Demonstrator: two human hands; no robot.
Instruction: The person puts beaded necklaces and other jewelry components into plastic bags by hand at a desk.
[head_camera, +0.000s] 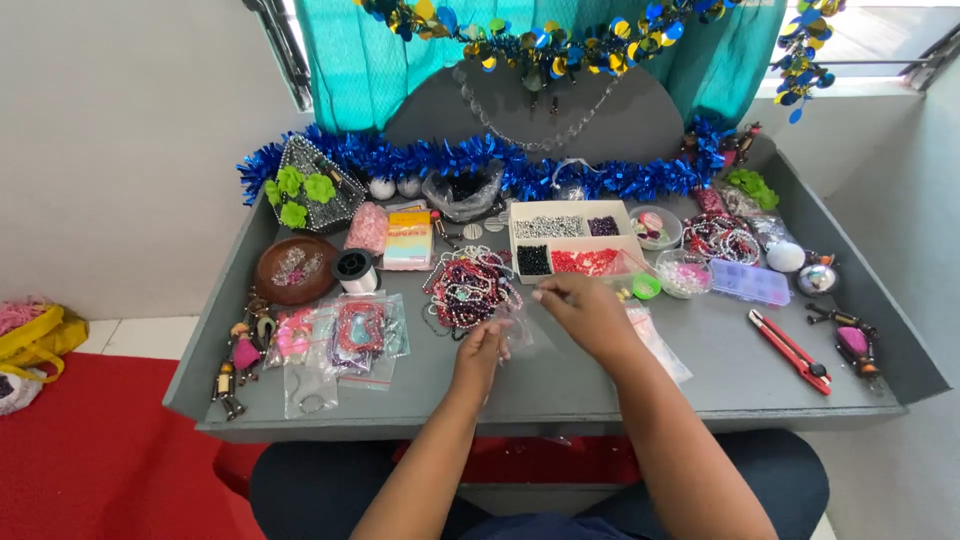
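My left hand (481, 352) pinches the lower edge of a small clear plastic bag (522, 330) over the grey table (560, 385). My right hand (588, 312) grips the same bag's upper edge, fingers closed near its opening. Just beyond both hands lies a heap of dark red and purple bead strings (468, 288). A white divided box (572, 240) with black, red, silver and purple beads stands behind my right hand.
Bagged bracelets (352, 335) lie at left, with a brown bowl (296, 268) and a thread spool (355, 270). At right are a red cutter (790, 350), a clear compartment case (750, 282) and bead bowls (684, 272). Blue tinsel (480, 160) lines the back.
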